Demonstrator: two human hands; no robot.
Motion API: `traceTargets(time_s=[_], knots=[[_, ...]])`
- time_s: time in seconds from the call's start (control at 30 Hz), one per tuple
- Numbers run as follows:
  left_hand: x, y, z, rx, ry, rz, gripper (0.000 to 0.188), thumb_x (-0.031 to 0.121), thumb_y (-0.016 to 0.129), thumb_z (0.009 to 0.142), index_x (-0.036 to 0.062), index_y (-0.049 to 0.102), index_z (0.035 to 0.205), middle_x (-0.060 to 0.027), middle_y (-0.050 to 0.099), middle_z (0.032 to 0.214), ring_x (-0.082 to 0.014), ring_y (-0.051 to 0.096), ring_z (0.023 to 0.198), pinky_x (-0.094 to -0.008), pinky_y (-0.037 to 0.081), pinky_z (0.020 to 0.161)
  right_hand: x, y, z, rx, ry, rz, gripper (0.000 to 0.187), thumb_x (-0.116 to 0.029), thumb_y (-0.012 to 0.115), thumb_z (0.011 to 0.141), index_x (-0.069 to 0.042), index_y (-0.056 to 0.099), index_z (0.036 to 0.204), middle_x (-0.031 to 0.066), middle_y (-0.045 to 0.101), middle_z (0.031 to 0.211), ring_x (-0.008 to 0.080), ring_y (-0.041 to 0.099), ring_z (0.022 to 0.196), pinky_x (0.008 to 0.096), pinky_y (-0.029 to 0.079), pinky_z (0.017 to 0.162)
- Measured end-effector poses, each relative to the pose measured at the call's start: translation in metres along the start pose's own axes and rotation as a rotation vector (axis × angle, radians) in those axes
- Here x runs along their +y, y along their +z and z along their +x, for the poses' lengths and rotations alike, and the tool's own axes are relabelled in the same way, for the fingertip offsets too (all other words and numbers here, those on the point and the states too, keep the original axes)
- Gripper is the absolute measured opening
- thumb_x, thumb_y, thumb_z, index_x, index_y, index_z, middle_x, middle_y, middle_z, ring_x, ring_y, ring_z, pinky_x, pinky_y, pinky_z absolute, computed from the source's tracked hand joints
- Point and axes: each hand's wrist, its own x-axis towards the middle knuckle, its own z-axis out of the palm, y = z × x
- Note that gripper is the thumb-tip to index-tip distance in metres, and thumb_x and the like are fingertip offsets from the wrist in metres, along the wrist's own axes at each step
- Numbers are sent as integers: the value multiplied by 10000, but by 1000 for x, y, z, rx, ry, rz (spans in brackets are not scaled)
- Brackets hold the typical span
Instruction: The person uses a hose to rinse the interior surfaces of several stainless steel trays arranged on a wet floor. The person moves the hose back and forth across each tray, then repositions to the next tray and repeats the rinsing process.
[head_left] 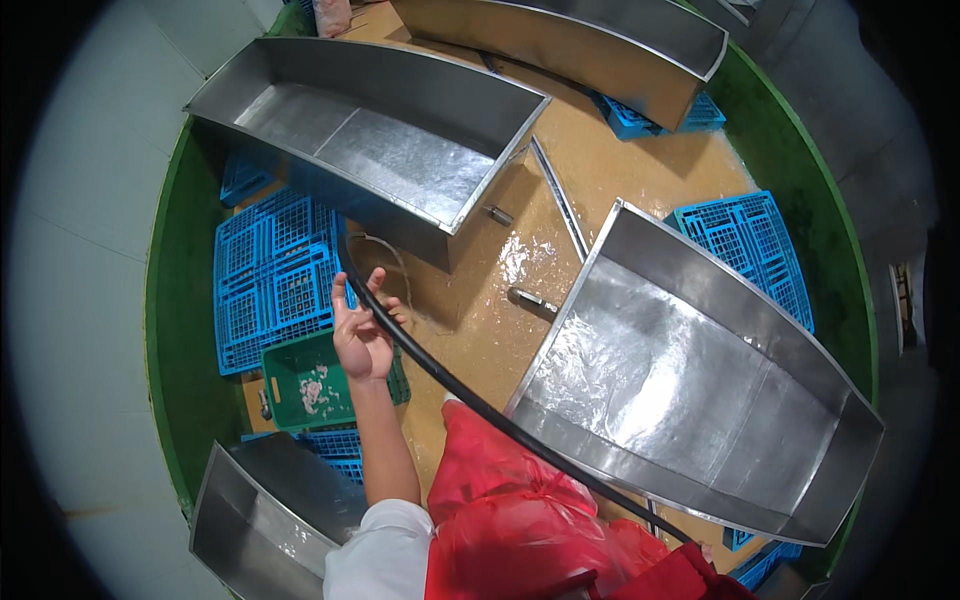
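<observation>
My left hand point(362, 345) is raised in front of me, palm toward me and fingers spread apart. A black hose point(455, 385) crosses right at its fingers, with a fingertip showing on either side; the fingers are not wrapped round it. From the lower right, beside my red apron point(500, 490), the hose slants up to the far left. A thin pale curve, perhaps water, shows near its far end. My right hand does not show; red cloth lies at the lower right edge. To the right stands a wet stainless steel trough point(690, 400).
Another steel trough point(380, 140) stands far left, one at the back point(580, 40), one near left point(255, 520). Blue plastic pallets point(275, 280) lie by the green wall point(190, 300). A green crate point(285, 375) holds pale scraps. The tan floor point(510, 250) is wet, with a drain slot.
</observation>
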Motion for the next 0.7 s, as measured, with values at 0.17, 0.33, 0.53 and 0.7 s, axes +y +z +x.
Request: traceTargets(time_s=[0.17, 0.33, 0.53, 0.7], knots=[[13, -48, 103, 55, -218, 49, 730, 186, 480, 975, 151, -35, 1492, -235, 600, 1159, -138, 583, 619, -209, 413, 418, 43, -31, -52, 107, 14, -53, 305, -154, 485, 959, -161, 373, 676, -37, 336, 556, 96, 347, 454, 261, 330, 457], [18, -77, 166, 136, -518, 199, 285, 266, 512, 975, 145, 455, 1227, -136, 678, 964, -109, 512, 453, -225, 396, 374, 52, -69, -94, 201, 19, -78, 306, -156, 482, 962, -161, 373, 676, -37, 337, 558, 95, 348, 456, 261, 330, 456], [22, -87, 235, 14, -605, 66, 319, 333, 416, 1012, 82, 539, 1164, 5, 516, 766, -76, 415, 459, -220, 344, 382, 69, -100, -116, 290, 38, -59, 307, -158, 478, 965, -160, 373, 677, -37, 339, 560, 94, 349, 458, 260, 331, 454], [2, -57, 280, -64, -544, 358, 346, 330, 402, 1012, 131, 458, 1289, -23, 529, 738, -89, 419, 413, -223, 357, 336, 102, -90, -124, 217, 135, 12, 308, -160, 475, 968, -160, 373, 677, -38, 340, 563, 94, 350, 460, 259, 331, 453]])
